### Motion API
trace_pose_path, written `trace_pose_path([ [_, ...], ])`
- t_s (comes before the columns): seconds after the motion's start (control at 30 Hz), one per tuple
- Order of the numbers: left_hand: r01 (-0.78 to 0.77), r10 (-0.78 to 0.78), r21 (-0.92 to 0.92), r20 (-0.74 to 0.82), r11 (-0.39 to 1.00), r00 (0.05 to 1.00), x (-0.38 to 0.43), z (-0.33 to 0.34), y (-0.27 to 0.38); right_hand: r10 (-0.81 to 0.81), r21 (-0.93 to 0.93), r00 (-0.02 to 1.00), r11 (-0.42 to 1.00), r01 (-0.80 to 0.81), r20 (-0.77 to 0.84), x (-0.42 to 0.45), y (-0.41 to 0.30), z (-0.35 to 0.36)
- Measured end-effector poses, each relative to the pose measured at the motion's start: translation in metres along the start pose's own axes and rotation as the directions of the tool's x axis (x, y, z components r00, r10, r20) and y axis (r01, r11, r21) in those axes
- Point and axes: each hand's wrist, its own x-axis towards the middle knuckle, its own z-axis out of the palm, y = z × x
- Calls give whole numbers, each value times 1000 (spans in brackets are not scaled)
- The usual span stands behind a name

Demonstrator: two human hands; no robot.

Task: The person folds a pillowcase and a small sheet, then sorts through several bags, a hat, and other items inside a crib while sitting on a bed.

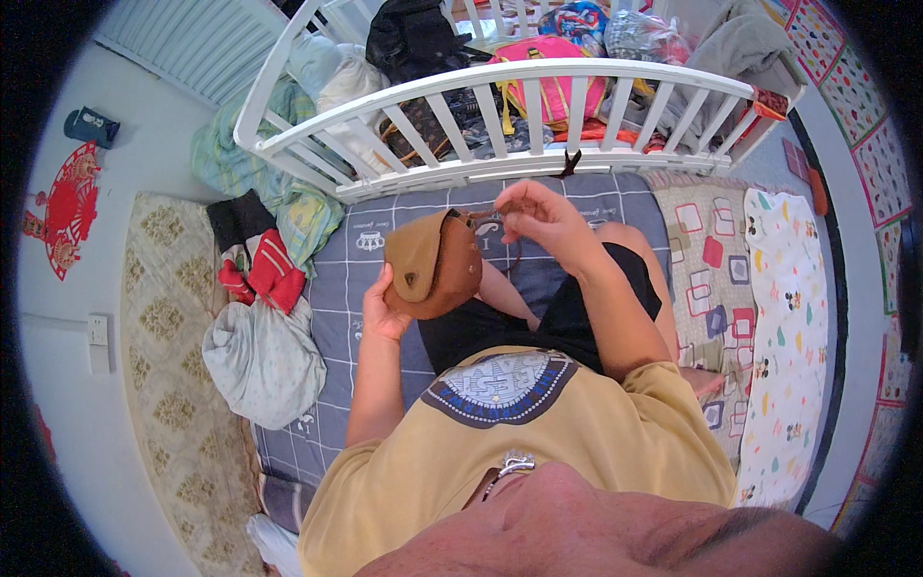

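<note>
A small brown handbag (433, 263) with a tan flap and a small dark triangular mark on the flap is held up above my lap. My left hand (386, 306) grips its lower left side, thumb on the front and fingers mostly hidden beneath. At the bag's upper right, my right hand (530, 213) has its fingers curled on a thin brown strap (483, 214), part of which hangs below the hand. The flap lies over the bag's front; its inside is hidden.
I sit on a dark grey checked bed sheet (375, 209). A white crib rail (505, 72) stands ahead, with a pink backpack (551, 79) and a black bag (414, 36) behind it. Red and black clothing (270, 270) and a pale cloth bundle (267, 364) lie left; a patterned white cloth (782, 346) lies right.
</note>
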Motion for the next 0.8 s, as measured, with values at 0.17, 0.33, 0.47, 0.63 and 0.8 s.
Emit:
trace_pose_path([
  [0.17, -292, 275, 53, 208, 955, 938, -9, 5, -2, 11, 36, 952, 999, -24, 307, -6, 6, -3],
  [0.33, -372, 365, -38, 308, 928, 879, -9, -1, 2, 89, 26, 979, 995, -96, 184, 0, 29, 11],
  [0.47, -421, 409, -31, 314, 907, 857, -11, -11, 8, 46, -41, 992, 998, -41, 121, 3, 30, 25],
  [0.63, -460, 426, 0, 373, 888, 824, -15, -13, 13, 8, -277, 991, 961, 29, 130, 5, 37, 25],
  [0.8, -496, 462, -10, 383, 868, 800, -15, -17, 11, -42, -498, 997, 864, 71, 68, 4, 37, 31],
])
